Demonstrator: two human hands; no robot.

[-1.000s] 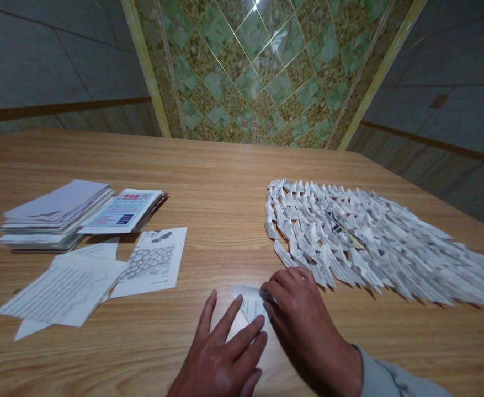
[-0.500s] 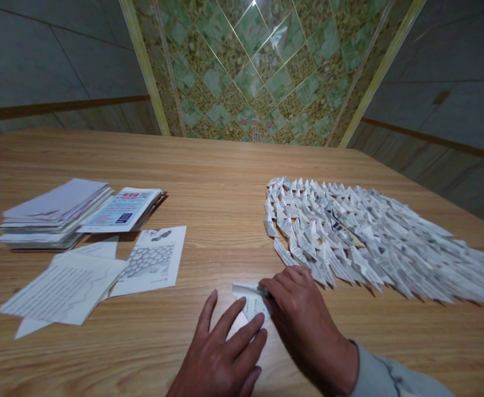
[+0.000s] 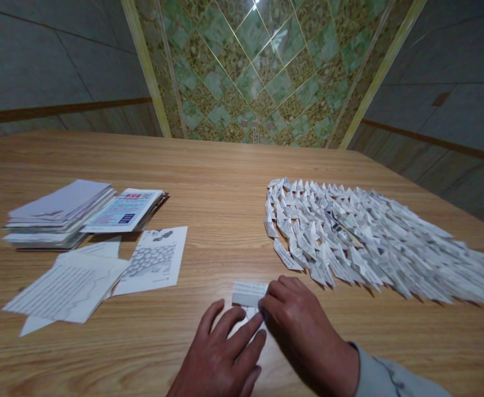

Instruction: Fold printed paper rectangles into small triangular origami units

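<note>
A small folded piece of printed paper point(image 3: 248, 295) lies on the table between my hands, its upper strip folded flat along a straight edge. My right hand point(image 3: 303, 322) is closed, thumb and fingers gripping the paper's right side and covering that end. Spread out, the fingers of my left hand point(image 3: 225, 353) rest over the paper's lower part, hiding some of it. Just beyond my right hand stand many folded paper boats point(image 3: 328, 231), set close together in rows.
At the left, a stack of papers point(image 3: 59, 212) stands beside a pile of printed booklets point(image 3: 126, 210). Loose lined sheets point(image 3: 65, 286) and a sheet with a grey picture point(image 3: 153, 262) lie in front. The wooden table point(image 3: 208, 176) ends at a tiled wall point(image 3: 250, 71).
The paper's upper flap, raised before, now lies folded down flat with a straight crease. My right hand has shifted slightly downward; my left hand has barely moved.
</note>
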